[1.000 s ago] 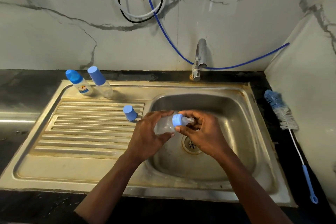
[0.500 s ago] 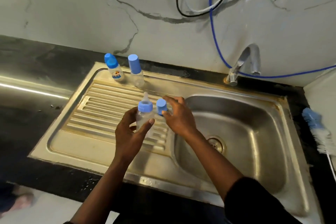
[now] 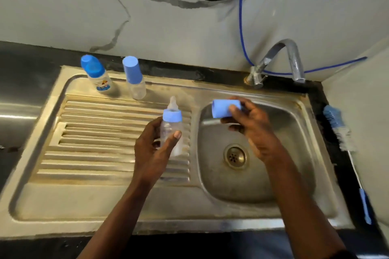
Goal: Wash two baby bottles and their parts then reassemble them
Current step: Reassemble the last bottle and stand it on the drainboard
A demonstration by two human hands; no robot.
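left hand (image 3: pixel 151 149): fingers wrapped round bottle (image 3: pixel 171 132); bottle upright, teat and blue ring on, no cap, over drainboard (image 3: pixel 94 132) edge next to basin (image 3: pixel 242 187)
right hand (image 3: pixel 252 130): fingers pinch blue cap (image 3: pixel 223 108); cap on its side, over basin's back-left corner, apart from bottle
capped bottle (image 3: pixel 135 84): stands at back of drainboard
printed bottle (image 3: pixel 97 75): just left of capped bottle, blue cap on
brush (image 3: pixel 342 132): lies on dark desk (image 3: pixel 27 63), right of basin, by wall
tap (image 3: pixel 292 59): behind basin

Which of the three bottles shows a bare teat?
The clear plastic bottle gripped by the left hand; the printed bottle and second clear bottle are capped.
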